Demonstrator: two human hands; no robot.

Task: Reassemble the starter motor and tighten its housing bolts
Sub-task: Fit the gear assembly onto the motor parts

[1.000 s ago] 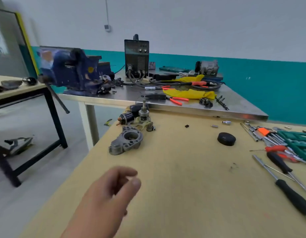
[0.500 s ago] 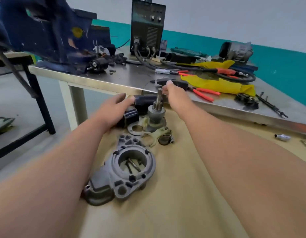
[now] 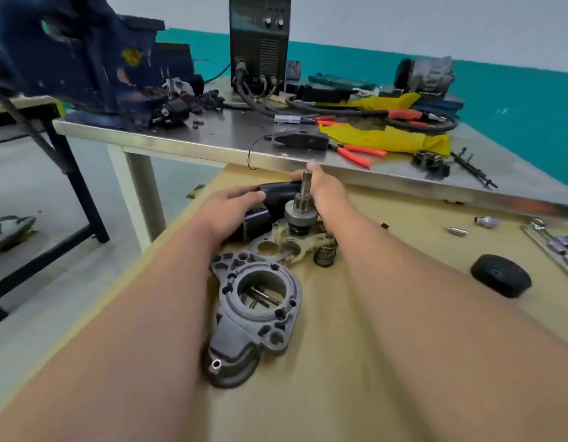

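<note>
A black starter motor body (image 3: 278, 191) lies at the far edge of the wooden bench (image 3: 356, 362). My left hand (image 3: 230, 212) grips its left end, over a smaller black solenoid (image 3: 255, 218). My right hand (image 3: 325, 189) curls round its right end from behind. In front stands an upright pinion shaft (image 3: 303, 199) on a greasy mounting plate (image 3: 276, 247). A small spring plunger (image 3: 324, 256) sits beside the plate. The grey nose housing (image 3: 257, 314) lies nearer me, open side up, with loose bolts (image 3: 260, 296) inside its bore.
A black round cap (image 3: 499, 279) and two small metal sockets (image 3: 487, 221) lie to the right, with screwdrivers (image 3: 557, 244) at the right edge. Behind, a steel table (image 3: 212, 145) carries a blue vise (image 3: 85, 59), a welder (image 3: 260, 43), orange pliers (image 3: 356, 154) and yellow cloth (image 3: 388, 138).
The view has closed in on the parts. Both hands have reached forward from near me and now hold the black motor body.
</note>
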